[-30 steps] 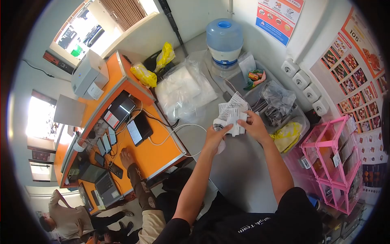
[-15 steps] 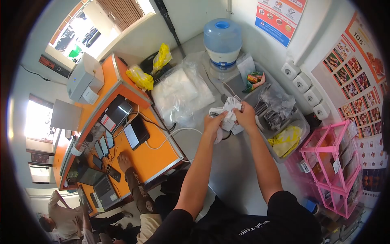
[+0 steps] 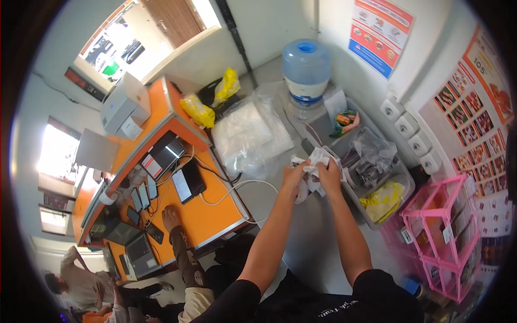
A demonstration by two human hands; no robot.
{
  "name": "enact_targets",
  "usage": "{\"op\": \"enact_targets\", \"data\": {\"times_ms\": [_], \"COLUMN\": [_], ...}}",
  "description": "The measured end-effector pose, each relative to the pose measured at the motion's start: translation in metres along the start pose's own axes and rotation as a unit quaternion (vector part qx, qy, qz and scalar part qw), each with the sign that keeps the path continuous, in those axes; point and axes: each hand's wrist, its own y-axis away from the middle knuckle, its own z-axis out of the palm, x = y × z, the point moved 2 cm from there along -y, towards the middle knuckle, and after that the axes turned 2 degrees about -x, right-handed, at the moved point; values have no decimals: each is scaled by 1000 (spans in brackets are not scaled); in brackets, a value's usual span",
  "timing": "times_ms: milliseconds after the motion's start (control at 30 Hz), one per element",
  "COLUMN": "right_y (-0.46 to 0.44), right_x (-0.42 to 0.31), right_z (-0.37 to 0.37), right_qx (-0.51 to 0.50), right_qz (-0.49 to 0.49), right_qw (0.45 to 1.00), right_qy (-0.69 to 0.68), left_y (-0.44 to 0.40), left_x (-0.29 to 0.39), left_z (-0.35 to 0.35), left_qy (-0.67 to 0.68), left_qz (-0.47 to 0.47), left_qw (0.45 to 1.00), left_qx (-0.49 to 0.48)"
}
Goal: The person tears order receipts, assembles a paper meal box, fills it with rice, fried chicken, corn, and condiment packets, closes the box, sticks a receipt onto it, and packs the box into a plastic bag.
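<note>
Grey desk (image 3: 318,231) underneath. Left hand (image 3: 293,178) and right hand (image 3: 330,177) clamped on crumpled paper (image 3: 312,182); pinch evenly, well clear of tray (image 3: 406,195) beside right hand.

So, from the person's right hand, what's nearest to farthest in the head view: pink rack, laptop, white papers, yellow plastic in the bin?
1. White papers, in the right hand.
2. Yellow plastic, to the right, in the bin.
3. Pink rack, farther right.
4. Laptop, far left.

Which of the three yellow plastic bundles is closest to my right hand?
The yellow plastic bundle in the grey bin, right of your right hand; the other two lie farther left, by the orange counter.
</note>
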Motion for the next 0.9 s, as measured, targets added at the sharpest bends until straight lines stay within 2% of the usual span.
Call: {"op": "enact_targets", "data": {"times_ms": [67, 100, 133, 167, 200, 233, 300, 367, 467, 567, 667, 700, 767, 867, 900], "right_y": [14, 26, 29, 24, 20, 29, 34, 46, 46, 52, 50, 50, 53, 59, 60], "right_x": [14, 14, 38, 69, 89, 56, 58, 30, 34, 47, 72, 66, 56, 21, 22], "right_z": [2, 4, 7, 10, 13, 4, 3, 2, -7, -16, -13, -17, -15, -17, -15], "right_qx": [20, 28, 30, 23, 39, -7, 30, 14, 30, 11, 37, -11, 61, 22, 21], "right_qz": [-13, -13, 12, 33, -30, -3, -43, 51, 81, 70, 31, 37, 98, 140, 130], "right_qw": [1000, 999, 999, 999, 999, 1000, 999, 976, 934, 925, 957, 953, 937, 877, 878], "right_qy": [18, 27, -1, -30, -2, -10, -7, -212, -345, -372, -287, -301, -330, -459, -459], "left_y": [-7, -18, -23, -14, -9, -13, 11, 25, 44, 51, 38, 48, 56, 67, 71], "left_x": [-22, -46, -66, -68, -66, -75, -55, -45, -35, -42, -62, -50, -42, -25, -24], "left_z": [-10, -20, -25, -21, -23, -27, -19, -11, 4, 8, 5, 9, 15, 20, 23], "left_qy": [0, 16, 34, 27, 18, 42, 27, 93, 50, -48, -93, -69, -51, -85, -106], "left_qz": [-23, 0, 29, 12, 2, -30, -33, -48, -17, 20, 81, 84, 62, 79, 90], "left_qw": [1000, 1000, 999, 999, 1000, 999, 999, 993, 997, 998, 992, 994, 996, 993, 990], "left_qx": [6, 14, 23, 18, 21, -6, -20, -54, -47, -37, 9, 0, -32, -33, -36]}}
